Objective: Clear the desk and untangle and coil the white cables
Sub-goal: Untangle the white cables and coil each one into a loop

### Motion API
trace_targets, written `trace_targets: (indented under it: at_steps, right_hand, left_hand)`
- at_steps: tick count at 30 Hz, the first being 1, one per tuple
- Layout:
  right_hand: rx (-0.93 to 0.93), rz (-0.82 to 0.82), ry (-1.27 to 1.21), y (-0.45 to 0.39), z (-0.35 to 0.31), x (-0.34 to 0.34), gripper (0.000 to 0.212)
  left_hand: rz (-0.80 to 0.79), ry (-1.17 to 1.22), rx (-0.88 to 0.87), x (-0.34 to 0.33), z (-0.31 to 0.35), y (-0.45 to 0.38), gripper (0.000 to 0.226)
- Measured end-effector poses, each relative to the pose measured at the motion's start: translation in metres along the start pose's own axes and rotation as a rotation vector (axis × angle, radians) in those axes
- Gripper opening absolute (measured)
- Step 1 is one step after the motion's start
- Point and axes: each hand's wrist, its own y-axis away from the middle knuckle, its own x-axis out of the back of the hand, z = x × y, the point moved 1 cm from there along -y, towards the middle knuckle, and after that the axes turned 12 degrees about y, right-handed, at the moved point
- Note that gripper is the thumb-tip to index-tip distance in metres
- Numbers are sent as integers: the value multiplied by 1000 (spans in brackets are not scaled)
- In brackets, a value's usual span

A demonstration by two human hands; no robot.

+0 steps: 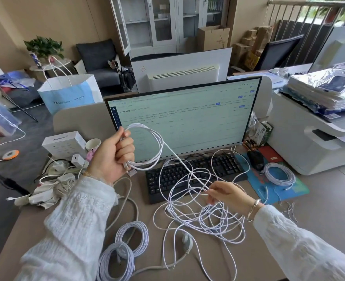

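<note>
The raised left hand [114, 155] hides where the loops of thin white cable [147, 147] gather inside its curled fingers. The text on the wide flat monitor [183, 118] is too small and blurred to read. The black keyboard [196, 175] is partly covered by tangled cable near the worktop's [319, 201] middle. At the near edge, one coiled white cable bundle [114, 262] is cut off by the picture's bottom. The white printer [313, 138] runs past the right edge.
</note>
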Motion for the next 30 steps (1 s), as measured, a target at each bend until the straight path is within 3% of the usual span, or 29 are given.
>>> trace_targets:
  at_steps: [4, 9, 13, 17, 22, 25, 30]
  right_hand:
    - [10, 118, 72, 3, -14, 3, 9]
    - [135, 213, 373, 15, -61, 7, 12]
    - [238, 223, 554, 26, -102, 4, 16]
    - [357, 315, 746, 35, -132, 8, 31]
    - [448, 419, 794, 31, -146, 19, 63]
    - [458, 455, 814, 27, -149, 30, 49]
    - [451, 438, 782, 25, -153, 37, 29]
  left_hand:
    - [65, -31, -86, 1, -10, -4, 34]
    - [98, -26, -141, -1, -22, -15, 36]
    - [121, -151, -214, -4, -34, -19, 36]
    - [84, -367, -201, -6, -50, -16, 34]
    - [-40, -594, -37, -15, -62, -6, 32]
    - [-74, -730, -4, -22, -69, -1, 32]
    - [-144, -684, 105, -30, -78, 6, 27]
